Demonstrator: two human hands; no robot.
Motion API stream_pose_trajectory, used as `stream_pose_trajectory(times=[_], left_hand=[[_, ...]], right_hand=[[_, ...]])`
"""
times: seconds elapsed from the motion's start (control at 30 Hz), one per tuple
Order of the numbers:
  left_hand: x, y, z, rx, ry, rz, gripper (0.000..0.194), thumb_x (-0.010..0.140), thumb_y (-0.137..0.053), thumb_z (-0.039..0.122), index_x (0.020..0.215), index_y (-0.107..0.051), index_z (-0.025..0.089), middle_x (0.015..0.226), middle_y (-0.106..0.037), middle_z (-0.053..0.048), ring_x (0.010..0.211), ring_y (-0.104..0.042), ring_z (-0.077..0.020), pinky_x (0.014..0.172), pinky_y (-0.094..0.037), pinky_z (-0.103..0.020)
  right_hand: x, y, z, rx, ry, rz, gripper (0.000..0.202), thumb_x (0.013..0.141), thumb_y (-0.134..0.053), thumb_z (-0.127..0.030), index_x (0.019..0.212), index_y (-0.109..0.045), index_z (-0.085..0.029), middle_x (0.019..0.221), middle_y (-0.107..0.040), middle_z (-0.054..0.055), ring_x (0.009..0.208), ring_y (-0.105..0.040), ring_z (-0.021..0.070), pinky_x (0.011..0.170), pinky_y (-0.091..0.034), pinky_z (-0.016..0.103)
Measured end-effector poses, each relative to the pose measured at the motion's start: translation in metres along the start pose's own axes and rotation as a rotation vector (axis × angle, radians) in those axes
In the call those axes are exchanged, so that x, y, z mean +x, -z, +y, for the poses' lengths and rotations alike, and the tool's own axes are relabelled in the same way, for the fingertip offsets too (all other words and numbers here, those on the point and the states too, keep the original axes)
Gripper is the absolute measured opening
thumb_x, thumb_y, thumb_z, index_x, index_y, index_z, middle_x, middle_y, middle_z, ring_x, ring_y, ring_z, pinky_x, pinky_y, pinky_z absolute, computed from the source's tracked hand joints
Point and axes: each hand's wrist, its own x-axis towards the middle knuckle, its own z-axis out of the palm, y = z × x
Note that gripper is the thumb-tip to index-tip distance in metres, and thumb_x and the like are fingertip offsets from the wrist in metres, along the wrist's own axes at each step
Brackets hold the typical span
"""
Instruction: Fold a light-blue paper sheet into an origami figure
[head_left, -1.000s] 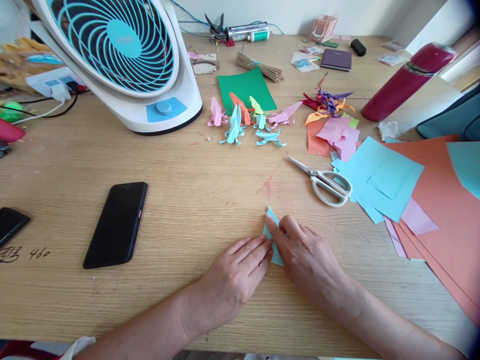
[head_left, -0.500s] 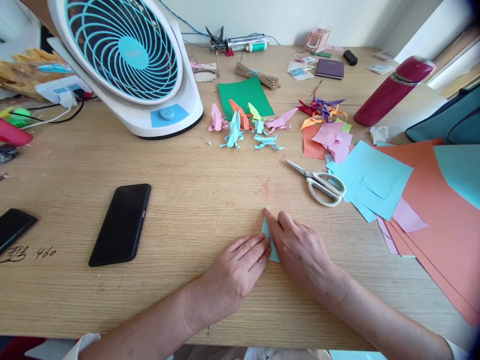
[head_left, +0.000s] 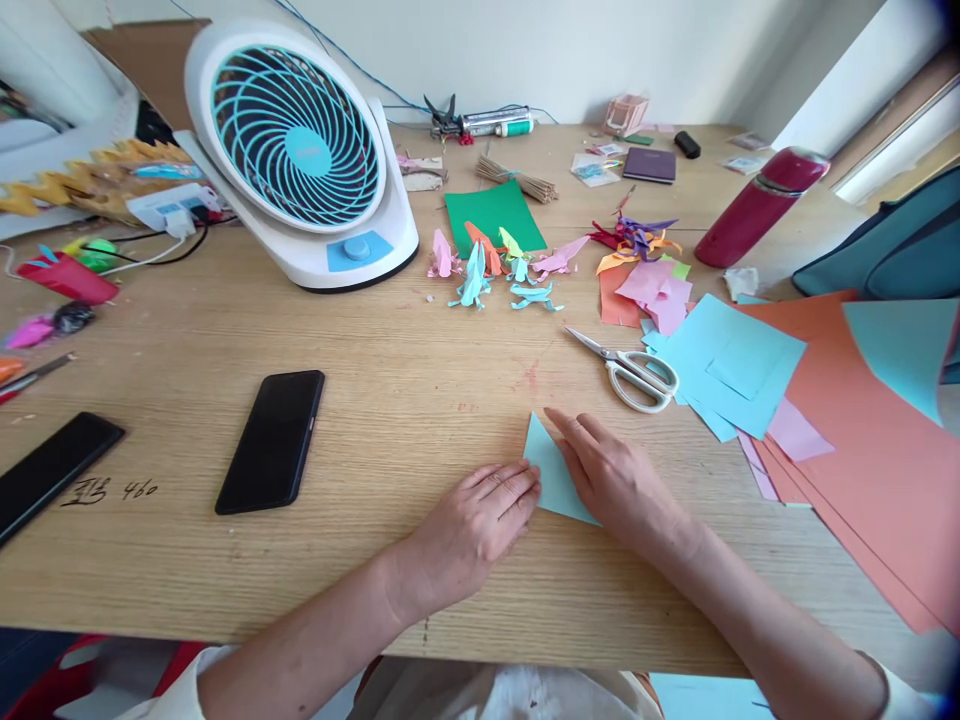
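Observation:
A folded light-blue paper triangle [head_left: 561,484] lies on the table between my hands, its tip pointing away from me. My left hand [head_left: 474,525] rests flat, with outstretched fingertips pressing the paper's left edge. Along the right edge is my right hand [head_left: 628,482], its index finger stretched beside the tip and its thumb on the paper; it covers part of that side. White-handled scissors [head_left: 637,378] lie partly open beyond my right hand. Several small folded paper figures [head_left: 474,278] in pink, blue, orange and green stand farther back.
Coloured paper sheets [head_left: 847,400] spread over the right side, near a red flask [head_left: 757,210]. At the back left stands a white fan [head_left: 300,150]. Two black phones, one [head_left: 271,440] nearer the middle, lie to the left. A green square sheet [head_left: 499,215] lies behind the figures.
My right hand has moved off the paper's crease to the right, and more of the blue triangle now shows. My left hand stays on its left edge. The view has shifted somewhat.

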Motion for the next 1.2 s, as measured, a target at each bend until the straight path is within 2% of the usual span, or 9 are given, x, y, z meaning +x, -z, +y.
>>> stream_pose_trajectory(times=[0.17,0.33,0.57,0.67,0.73,0.83,1.0,1.1,1.2], left_hand=[[0.002,-0.001,0.002,0.015,0.016,0.008,0.031,0.097,-0.045,0.015,0.125,-0.057,0.008,0.127,-0.064,-0.015,0.124,-0.058,-0.0237,0.105,-0.05,-0.041],[0.001,-0.001,0.003,0.015,0.022,0.009,0.031,0.098,-0.045,0.017,0.126,-0.057,0.01,0.13,-0.063,-0.015,0.127,-0.056,-0.0229,0.106,-0.048,-0.041],[0.001,-0.001,0.003,0.004,0.036,-0.004,0.031,0.096,-0.05,0.017,0.125,-0.058,0.011,0.13,-0.063,-0.015,0.127,-0.055,-0.0227,0.106,-0.046,-0.042],[0.003,0.0,0.004,-0.05,0.081,0.016,0.029,0.095,-0.052,0.017,0.122,-0.06,0.012,0.127,-0.065,-0.013,0.124,-0.057,-0.022,0.106,-0.046,-0.042],[0.006,0.0,0.004,-0.112,0.125,0.054,0.024,0.096,-0.052,0.019,0.116,-0.063,0.015,0.123,-0.067,-0.01,0.121,-0.059,-0.0213,0.104,-0.046,-0.041],[0.011,0.001,0.004,-0.189,0.226,0.097,0.016,0.096,-0.05,0.018,0.098,-0.066,0.017,0.111,-0.069,-0.007,0.108,-0.062,-0.0194,0.095,-0.05,-0.037],[0.016,0.004,0.01,-0.105,0.608,0.151,0.008,0.092,-0.059,0.024,0.097,-0.061,0.018,0.098,-0.064,-0.007,0.093,-0.062,-0.021,0.084,-0.05,-0.036],[0.022,0.003,0.016,-0.084,0.721,0.099,0.02,0.09,-0.062,0.036,0.091,-0.061,0.017,0.096,-0.063,-0.008,0.091,-0.062,-0.0226,0.083,-0.049,-0.037],[0.032,0.001,0.022,-0.111,0.81,0.028,0.02,0.084,-0.07,0.034,0.088,-0.06,0.017,0.098,-0.063,-0.008,0.095,-0.061,-0.0245,0.086,-0.047,-0.039]], right_hand=[[-0.011,0.002,-0.009,-0.136,0.173,-0.024,0.028,0.098,-0.045,-0.019,0.124,-0.057,-0.02,0.088,-0.057,0.004,0.074,-0.058,0.0171,0.062,-0.042,0.027],[-0.003,0.005,-0.014,-0.174,0.063,-0.077,0.03,0.101,-0.041,-0.025,0.127,-0.054,-0.02,0.093,-0.058,0.005,0.068,-0.06,0.0153,0.054,-0.037,0.026],[0.015,0.007,-0.013,-0.232,-0.062,-0.128,0.041,0.103,-0.038,-0.033,0.142,-0.041,-0.022,0.103,-0.061,0.009,0.077,-0.067,0.0175,0.052,-0.038,0.024],[0.017,0.006,-0.004,-0.108,-0.09,-0.076,0.039,0.102,-0.038,-0.032,0.139,-0.046,-0.022,0.104,-0.062,0.008,0.077,-0.067,0.0178,0.056,-0.041,0.025],[0.014,0.006,0.005,0.056,-0.052,0.001,0.036,0.102,-0.037,-0.028,0.135,-0.051,-0.019,0.102,-0.062,0.008,0.084,-0.066,0.0178,0.065,-0.044,0.025],[0.004,0.005,0.017,0.256,0.021,0.115,0.034,0.101,-0.038,-0.024,0.131,-0.053,-0.016,0.104,-0.06,0.009,0.085,-0.064,0.0167,0.076,-0.047,0.028],[-0.012,0.004,0.018,0.371,0.087,0.115,0.033,0.096,-0.05,-0.023,0.128,-0.055,-0.017,0.107,-0.057,0.009,0.084,-0.062,0.0158,0.078,-0.048,0.029],[-0.014,-0.001,0.014,0.368,0.09,0.147,0.032,0.094,-0.052,-0.019,0.126,-0.056,-0.017,0.106,-0.057,0.008,0.09,-0.061,0.0178,0.08,-0.048,0.03],[-0.014,-0.009,0.013,0.393,0.115,0.183,0.035,0.09,-0.056,-0.015,0.124,-0.056,-0.018,0.104,-0.056,0.008,0.092,-0.06,0.0194,0.082,-0.048,0.032]])
